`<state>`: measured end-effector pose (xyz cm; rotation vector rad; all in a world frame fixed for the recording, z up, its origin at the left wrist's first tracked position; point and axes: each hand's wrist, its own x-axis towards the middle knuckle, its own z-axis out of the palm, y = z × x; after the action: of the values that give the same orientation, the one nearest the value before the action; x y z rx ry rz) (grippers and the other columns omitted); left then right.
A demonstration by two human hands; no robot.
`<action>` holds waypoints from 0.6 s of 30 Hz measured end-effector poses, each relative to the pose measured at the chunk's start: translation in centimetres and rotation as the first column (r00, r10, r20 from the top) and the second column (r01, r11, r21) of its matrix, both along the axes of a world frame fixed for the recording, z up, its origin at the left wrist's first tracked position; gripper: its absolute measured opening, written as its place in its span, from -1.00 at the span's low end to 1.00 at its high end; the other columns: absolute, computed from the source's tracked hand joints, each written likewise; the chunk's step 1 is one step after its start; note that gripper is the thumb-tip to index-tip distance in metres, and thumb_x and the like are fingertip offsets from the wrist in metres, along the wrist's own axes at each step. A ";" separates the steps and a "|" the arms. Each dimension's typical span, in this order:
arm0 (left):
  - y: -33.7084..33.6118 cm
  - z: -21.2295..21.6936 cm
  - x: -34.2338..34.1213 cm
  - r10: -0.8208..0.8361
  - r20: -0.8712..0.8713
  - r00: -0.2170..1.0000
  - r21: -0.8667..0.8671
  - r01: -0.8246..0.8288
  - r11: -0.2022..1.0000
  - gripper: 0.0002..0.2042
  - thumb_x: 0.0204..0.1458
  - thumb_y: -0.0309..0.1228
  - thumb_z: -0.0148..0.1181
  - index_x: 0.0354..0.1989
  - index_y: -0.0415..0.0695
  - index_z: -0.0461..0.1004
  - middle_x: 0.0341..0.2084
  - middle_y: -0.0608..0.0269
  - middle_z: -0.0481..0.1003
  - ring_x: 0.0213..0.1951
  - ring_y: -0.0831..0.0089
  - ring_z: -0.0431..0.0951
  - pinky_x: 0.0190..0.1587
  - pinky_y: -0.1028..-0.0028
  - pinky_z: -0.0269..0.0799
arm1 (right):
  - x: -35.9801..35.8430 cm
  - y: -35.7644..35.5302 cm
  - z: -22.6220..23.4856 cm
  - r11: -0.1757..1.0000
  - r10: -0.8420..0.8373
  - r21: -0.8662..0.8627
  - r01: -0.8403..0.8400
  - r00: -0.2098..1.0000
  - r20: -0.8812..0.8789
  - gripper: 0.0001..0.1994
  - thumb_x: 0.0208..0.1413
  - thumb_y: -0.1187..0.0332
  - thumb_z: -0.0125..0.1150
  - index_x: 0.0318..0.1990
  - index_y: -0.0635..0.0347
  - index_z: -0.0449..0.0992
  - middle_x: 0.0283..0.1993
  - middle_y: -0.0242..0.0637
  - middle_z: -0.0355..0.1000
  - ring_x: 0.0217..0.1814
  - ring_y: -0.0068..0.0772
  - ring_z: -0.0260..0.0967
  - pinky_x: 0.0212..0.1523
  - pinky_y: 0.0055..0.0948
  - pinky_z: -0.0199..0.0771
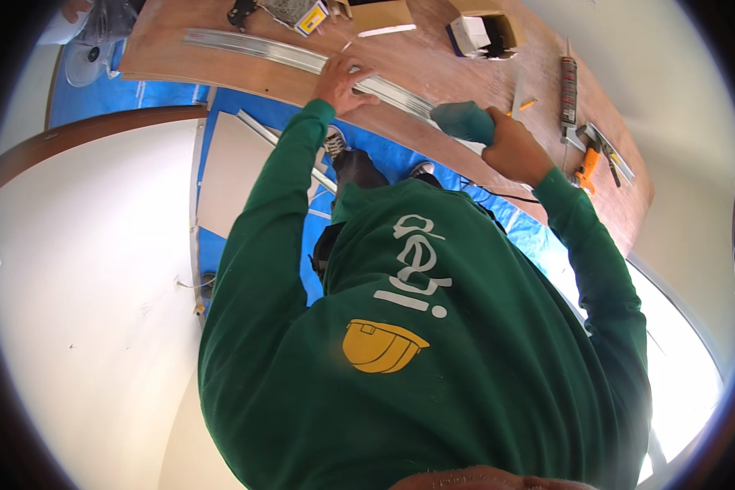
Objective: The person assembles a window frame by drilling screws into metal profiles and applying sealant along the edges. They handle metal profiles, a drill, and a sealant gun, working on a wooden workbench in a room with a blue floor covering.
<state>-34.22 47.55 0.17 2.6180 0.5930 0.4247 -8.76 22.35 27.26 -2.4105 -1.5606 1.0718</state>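
A long, silvery metal rail (pixel 257 49) lies along the near side of the wooden work surface. My left hand (pixel 343 84) grips it near its middle, fingers over the top and thumb on the near side. My right hand (pixel 516 149) is closed round the handle of a teal power tool (pixel 464 122). The tool's body reaches over the rail's right end, and its working tip is hidden, so I cannot tell whether it touches the rail.
On the wooden surface (pixel 433 57) are an open cardboard box (pixel 506 37), a sealant tube (pixel 568 90), an orange-handled tool (pixel 588 167) and a yellow pencil (pixel 528 104). Blue sheeting (pixel 233 102) covers the floor. A fan (pixel 90 61) and another person's hand (pixel 75 10) are far left.
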 end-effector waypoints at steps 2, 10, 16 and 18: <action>-0.2 -0.1 0.0 -0.002 -0.002 1.000 0.013 0.002 1.000 -0.33 0.04 0.40 0.35 0.25 0.32 0.70 0.13 0.19 0.51 0.31 -0.02 0.36 0.48 -0.04 0.18 | 0.4 0.2 0.0 1.000 -0.005 0.008 0.005 1.000 -0.027 -0.49 -0.02 0.51 0.16 0.17 0.39 0.49 -0.06 0.39 0.62 0.04 0.44 0.61 0.13 0.15 0.60; 0.0 -0.3 -0.1 -0.006 -0.015 1.000 0.007 0.006 1.000 -0.39 0.11 0.32 0.35 0.27 0.33 0.68 0.16 0.17 0.50 0.32 -0.06 0.36 0.47 -0.13 0.17 | 0.9 0.3 -0.8 0.999 -0.029 0.027 0.031 0.998 -0.052 -0.45 -0.04 0.52 0.19 0.21 0.37 0.48 -0.03 0.36 0.62 0.08 0.40 0.61 0.17 0.13 0.58; -0.4 -0.2 -0.3 -0.007 0.000 1.000 0.003 0.007 1.000 -0.40 0.09 0.30 0.37 0.24 0.32 0.69 0.17 0.18 0.49 0.33 -0.05 0.36 0.49 -0.12 0.16 | 1.1 -0.9 -1.8 0.998 -0.049 -0.029 0.047 0.997 -0.060 -0.37 -0.06 0.52 0.26 0.29 0.33 0.46 0.01 0.31 0.63 0.13 0.39 0.60 0.18 0.08 0.58; -0.8 -0.1 -0.4 -0.017 0.000 1.000 -0.016 0.017 1.000 -0.40 0.08 0.30 0.38 0.23 0.30 0.69 0.17 0.18 0.49 0.32 -0.05 0.36 0.49 -0.11 0.17 | 0.1 -1.3 -2.8 0.996 -0.050 -0.067 0.051 0.999 0.006 -0.37 -0.06 0.50 0.31 0.29 0.32 0.46 0.01 0.29 0.63 0.13 0.38 0.60 0.17 0.08 0.59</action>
<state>-34.65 46.78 0.10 2.6059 0.5712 0.4127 -8.62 21.00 24.46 -2.4831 -1.4798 1.1277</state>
